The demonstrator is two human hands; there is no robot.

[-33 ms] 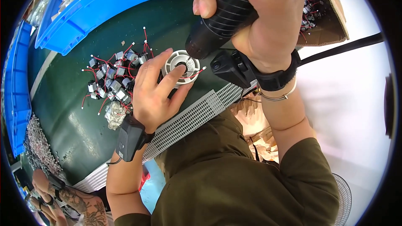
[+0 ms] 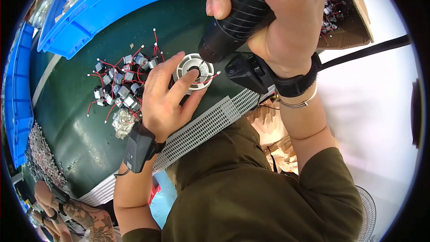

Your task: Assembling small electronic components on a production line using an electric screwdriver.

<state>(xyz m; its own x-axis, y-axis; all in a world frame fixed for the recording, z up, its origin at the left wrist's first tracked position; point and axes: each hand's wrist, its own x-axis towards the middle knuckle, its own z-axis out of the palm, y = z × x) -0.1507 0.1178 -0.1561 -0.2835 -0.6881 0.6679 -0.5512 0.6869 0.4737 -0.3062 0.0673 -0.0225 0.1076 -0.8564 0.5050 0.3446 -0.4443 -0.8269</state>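
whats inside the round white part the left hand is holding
A dark piece sits in the middle of the round white part, and a red wire crosses toward its rim. The left hand covers some of the middle, so what lies beneath is hidden.

Comparing the earlier head view with the present one, you observe no discernible change in position.

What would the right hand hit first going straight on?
Led by the black cylindrical tool it holds, the right hand would probably meet the round white plastic housing; whether tool and housing touch is unclear.
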